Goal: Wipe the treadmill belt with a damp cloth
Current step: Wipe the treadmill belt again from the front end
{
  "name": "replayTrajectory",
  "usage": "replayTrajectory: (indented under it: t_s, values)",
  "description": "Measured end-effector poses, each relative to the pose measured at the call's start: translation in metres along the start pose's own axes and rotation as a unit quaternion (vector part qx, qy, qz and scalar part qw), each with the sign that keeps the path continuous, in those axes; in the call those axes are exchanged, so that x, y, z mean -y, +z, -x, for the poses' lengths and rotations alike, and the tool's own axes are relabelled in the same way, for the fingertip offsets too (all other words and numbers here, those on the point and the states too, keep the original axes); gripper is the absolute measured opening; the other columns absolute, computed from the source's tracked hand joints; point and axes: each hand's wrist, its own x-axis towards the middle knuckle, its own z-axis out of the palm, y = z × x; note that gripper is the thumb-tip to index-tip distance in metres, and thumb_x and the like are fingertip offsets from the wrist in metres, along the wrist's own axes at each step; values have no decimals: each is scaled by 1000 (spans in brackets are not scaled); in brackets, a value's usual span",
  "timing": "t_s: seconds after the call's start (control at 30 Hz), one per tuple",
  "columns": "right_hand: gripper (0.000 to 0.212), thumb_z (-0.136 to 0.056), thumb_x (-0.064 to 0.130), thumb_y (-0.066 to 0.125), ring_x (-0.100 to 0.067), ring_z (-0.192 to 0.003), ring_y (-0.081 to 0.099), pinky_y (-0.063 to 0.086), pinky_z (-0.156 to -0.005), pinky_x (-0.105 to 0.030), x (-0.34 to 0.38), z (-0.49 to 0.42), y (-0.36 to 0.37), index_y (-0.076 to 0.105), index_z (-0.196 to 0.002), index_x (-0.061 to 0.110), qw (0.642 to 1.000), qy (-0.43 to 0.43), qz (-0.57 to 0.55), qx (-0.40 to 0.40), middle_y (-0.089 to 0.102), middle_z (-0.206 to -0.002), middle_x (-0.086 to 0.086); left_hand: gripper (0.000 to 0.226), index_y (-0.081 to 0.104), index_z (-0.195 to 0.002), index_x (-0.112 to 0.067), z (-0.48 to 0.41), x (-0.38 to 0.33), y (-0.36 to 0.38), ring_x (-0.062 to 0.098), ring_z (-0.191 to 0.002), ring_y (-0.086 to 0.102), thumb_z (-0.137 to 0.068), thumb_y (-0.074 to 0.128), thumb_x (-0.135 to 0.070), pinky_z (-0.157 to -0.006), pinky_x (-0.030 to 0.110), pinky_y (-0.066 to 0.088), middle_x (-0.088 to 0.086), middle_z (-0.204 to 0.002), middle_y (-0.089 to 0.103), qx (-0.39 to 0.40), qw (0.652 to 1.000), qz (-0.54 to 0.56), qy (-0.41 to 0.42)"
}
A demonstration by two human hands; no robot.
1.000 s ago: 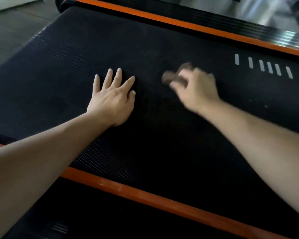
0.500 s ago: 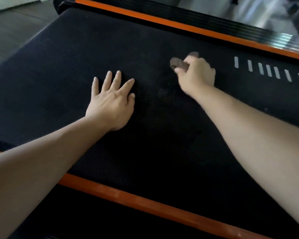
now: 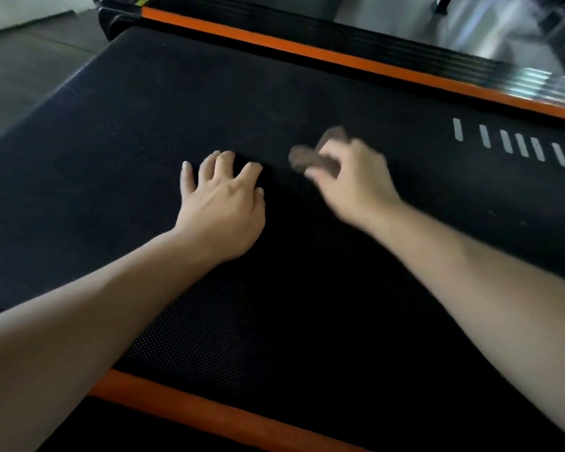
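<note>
Left hand (image 3: 224, 203) flat, fingers spread, bracing on belt (image 3: 144, 125) | right hand (image 3: 353, 177) clenches brown cloth (image 3: 302, 158), scrubbing mid-belt, blurred

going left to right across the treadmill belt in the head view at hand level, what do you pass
left hand pressed on the belt → brown cloth → right hand gripping it → row of white stripes

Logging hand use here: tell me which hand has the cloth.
The right hand: it grips the brown cloth, while the left hand rests bare on the belt.
</note>
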Motion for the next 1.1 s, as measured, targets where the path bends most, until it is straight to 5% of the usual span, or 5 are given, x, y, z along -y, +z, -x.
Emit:
replayTrajectory:
  t_s: [0.3, 0.5, 0.7, 0.87, 1.1]
  values:
    - [22, -92, 47, 62, -30, -109, 63, 44, -103, -47, -52, -94, 0, 65, -105, 29, 987, 118, 76, -80, 68, -110, -1, 47, 41, -149, -21, -72, -7, 8, 29, -159, 7, -105, 37, -36, -127, 54, -1, 9, -165, 28, -5, 999, 33, 18]
    - [19, -89, 47, 67, -22, -87, 57, 41, -89, -42, -46, -52, -3, 69, -93, 28, 999, -45, 21, 10, 60, -92, -2, 58, 20, -161, -33, -72, -6, 20, 29, -159, -6, -105, 24, -49, -125, 57, -7, 12, -172, 5, -2, 999, -33, 30]
    - [17, -95, 43, 62, -31, -109, 62, 43, -102, -48, -63, -136, 5, 66, -102, 27, 985, 143, 57, -78, 67, -106, -2, 61, 18, -162, -33, -72, -8, 20, 30, -159, -6, -105, 22, -53, -126, 57, -7, 13, -172, 4, -3, 998, -51, 35]
    - [20, -89, 48, 66, -27, -98, 61, 44, -94, -44, -28, -95, 22, 68, -97, 29, 1000, -9, 11, -27, 66, -102, -4, 62, 18, -162, -32, -73, -9, 19, 30, -159, -7, -104, 21, -53, -125, 58, -7, 13, -172, 4, -3, 998, -57, 35]
    - [23, -94, 43, 62, -29, -111, 60, 43, -98, -44, -53, -168, 22, 67, -111, 28, 976, 184, 56, -106, 68, -114, -1, 61, 18, -163, -30, -70, -9, 18, 30, -159, -8, -105, 21, -51, -125, 57, -8, 14, -172, 4, -10, 998, -48, 42]
